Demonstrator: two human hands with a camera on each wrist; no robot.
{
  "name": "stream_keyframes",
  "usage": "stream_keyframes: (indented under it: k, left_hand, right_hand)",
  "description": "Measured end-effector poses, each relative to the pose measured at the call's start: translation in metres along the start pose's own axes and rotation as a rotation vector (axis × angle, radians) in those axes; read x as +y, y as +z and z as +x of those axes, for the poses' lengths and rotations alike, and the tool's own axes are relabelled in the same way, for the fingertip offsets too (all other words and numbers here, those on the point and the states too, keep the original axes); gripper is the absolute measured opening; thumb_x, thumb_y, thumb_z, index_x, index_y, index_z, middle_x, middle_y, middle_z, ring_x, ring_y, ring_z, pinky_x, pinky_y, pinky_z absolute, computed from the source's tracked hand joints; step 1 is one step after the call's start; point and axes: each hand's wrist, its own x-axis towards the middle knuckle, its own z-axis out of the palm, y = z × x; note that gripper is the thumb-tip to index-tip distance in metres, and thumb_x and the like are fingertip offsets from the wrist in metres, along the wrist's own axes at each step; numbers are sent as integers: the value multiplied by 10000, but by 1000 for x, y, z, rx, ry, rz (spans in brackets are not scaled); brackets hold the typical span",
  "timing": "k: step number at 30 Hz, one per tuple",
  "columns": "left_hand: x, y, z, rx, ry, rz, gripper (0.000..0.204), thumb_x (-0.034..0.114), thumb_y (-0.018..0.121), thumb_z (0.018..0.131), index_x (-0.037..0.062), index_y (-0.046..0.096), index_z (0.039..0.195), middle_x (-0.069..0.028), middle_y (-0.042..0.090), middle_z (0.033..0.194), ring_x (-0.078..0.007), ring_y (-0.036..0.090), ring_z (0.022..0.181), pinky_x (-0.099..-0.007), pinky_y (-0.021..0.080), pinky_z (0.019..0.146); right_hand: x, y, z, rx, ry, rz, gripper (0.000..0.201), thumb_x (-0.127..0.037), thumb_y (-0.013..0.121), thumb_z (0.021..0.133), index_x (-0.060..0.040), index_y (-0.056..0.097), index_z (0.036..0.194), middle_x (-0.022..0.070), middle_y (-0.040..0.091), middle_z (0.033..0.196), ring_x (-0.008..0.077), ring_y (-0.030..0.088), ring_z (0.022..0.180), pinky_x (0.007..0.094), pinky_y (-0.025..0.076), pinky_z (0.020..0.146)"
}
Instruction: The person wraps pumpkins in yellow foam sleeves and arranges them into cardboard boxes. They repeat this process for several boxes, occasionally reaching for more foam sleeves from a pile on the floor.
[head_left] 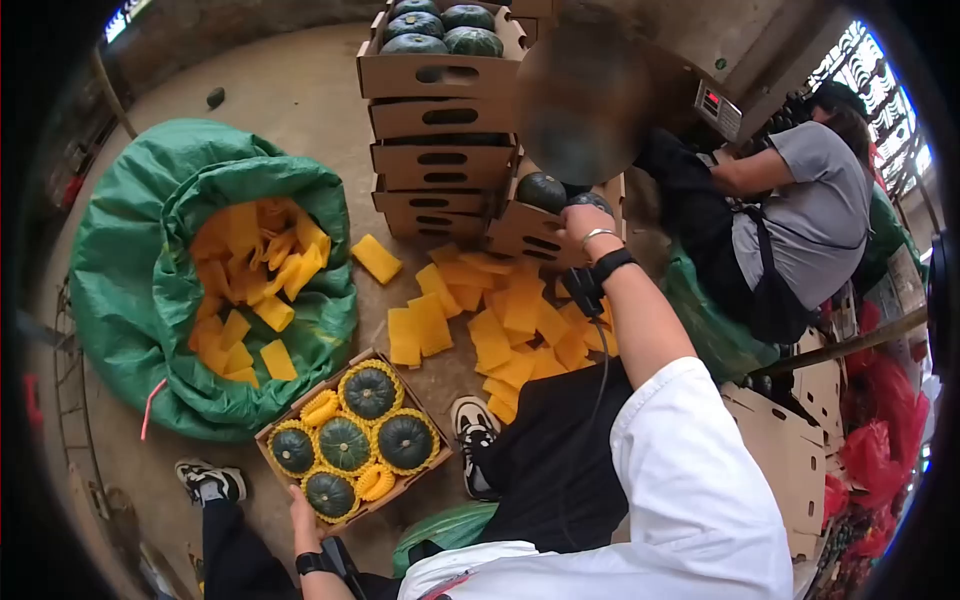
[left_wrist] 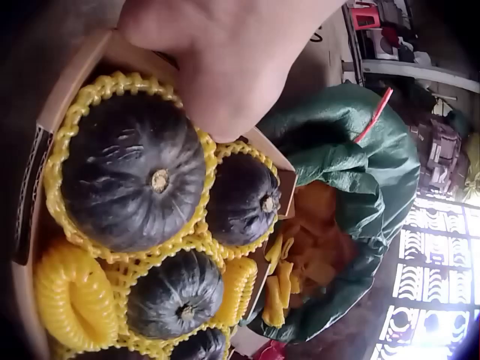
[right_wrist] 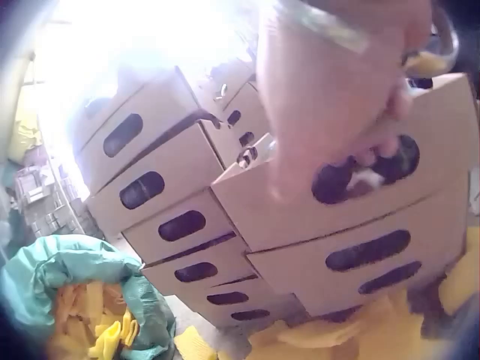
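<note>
Head view: left hand (head_left: 302, 512) gripping rim of open carton (head_left: 268, 437) at 7 o'clock; right hand (head_left: 583, 222) reaching into stacked box (head_left: 520, 232) at 1 o'clock, grasp hidden, cannot tell. Judgement: steadying carton, lifting squash (head_left: 545, 190) two-fingered risks slipping.

Left wrist view: fingers (left_wrist: 225, 67) curling over cardboard edge; ribbed dark squash in yellow foam netting (left_wrist: 75, 300).

Right wrist view: blurry; corrugated boxes, oval handle slots.

Dark green pumpkins (head_left: 370, 392) sit in yellow mesh netting inside a plain brown cardboard box (head_left: 283, 419). The sack (head_left: 140, 270) is bright green, its foam sheets (head_left: 255, 262) orange-yellow. Stacked cartons (head_left: 442, 120) look tan, perhaps unprinted.
</note>
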Motion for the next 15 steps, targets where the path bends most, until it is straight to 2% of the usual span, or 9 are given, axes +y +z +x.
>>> stream_keyframes:
  k: [2, 3, 5, 8, 9, 12, 13, 14, 15]
  left_hand:
    - [-5, -3, 9, 176, 3, 208, 711, 570, 360, 917, -7, 372, 1332, -221, 499, 1264, -335, 495, 1168, -447, 389, 954]
    - [2, 16, 14, 152, 45, 191, 711, 570, 360, 917, -7, 372, 1332, -221, 499, 1264, -335, 495, 1168, -447, 389, 954]
    - [21, 23, -1, 369, 457, 453, 624, 436, 461, 888, -19, 391, 1310, -219, 498, 1240, -340, 495, 1138, -436, 391, 943]
    - [25, 52, -49, 689, 1010, 844, 545, 235, 611, 844, -36, 419, 1277, -216, 496, 1203, -348, 495, 1094, -419, 394, 925]
    - [41, 81, -74, 504, 1095, 752, 550, 121, 653, 774, -49, 433, 1248, -209, 485, 1180, -331, 487, 1084, -412, 389, 932]
    - [60, 177, -95, -277, 820, 553, 470, 226, 684, 799, 21, 536, 1195, -137, 588, 1058, -228, 581, 952, -338, 465, 826]
    - [67, 220, -122, -440, 613, 470, 486, 262, 669, 826, 14, 524, 1218, -140, 590, 1092, -216, 582, 970, -317, 468, 835]
    - [59, 256, -111, -592, 752, 502, 533, 305, 652, 844, 17, 490, 1261, -154, 565, 1143, -217, 571, 1006, -310, 466, 856]
    - [65, 296, -133, -762, 560, 288, 679, 363, 643, 848, 30, 354, 1365, -149, 482, 1262, -233, 521, 1103, -345, 456, 891]
  right_hand:
    - [0, -2, -13, 58, 13, -21, 185, -232, 548, 823, -152, 703, 884, 130, 669, 940, 301, 630, 911, 410, 489, 807]
    - [7, -16, -11, 108, 22, -16, 185, -232, 548, 823, -152, 703, 884, 130, 669, 940, 301, 630, 911, 410, 489, 807]
    - [-2, -15, -14, 32, -22, -83, 214, -144, 509, 832, -138, 681, 960, 121, 662, 998, 293, 625, 964, 430, 486, 801]
    - [-11, -22, -33, 78, -162, -105, 197, -122, 511, 812, -76, 690, 879, 149, 671, 905, 303, 649, 874, 408, 513, 753]
    - [-23, -29, -43, 88, -220, -138, 193, -121, 515, 804, -55, 691, 848, 158, 673, 864, 307, 656, 836, 399, 524, 726]
    - [-53, -51, -74, 140, -326, -55, 161, -132, 567, 754, -35, 688, 798, 169, 669, 812, 324, 657, 784, 392, 535, 689]
    - [-62, -56, -84, 143, -373, -6, 157, -140, 584, 739, -37, 688, 794, 173, 667, 811, 328, 656, 784, 397, 533, 691]
    - [-71, -60, -93, 107, -408, 29, 159, -147, 593, 729, -34, 687, 789, 179, 666, 809, 331, 654, 784, 397, 533, 696]
    - [-80, -60, -103, 72, -438, 68, 163, -154, 602, 719, -31, 687, 783, 184, 664, 807, 333, 653, 784, 397, 532, 701]
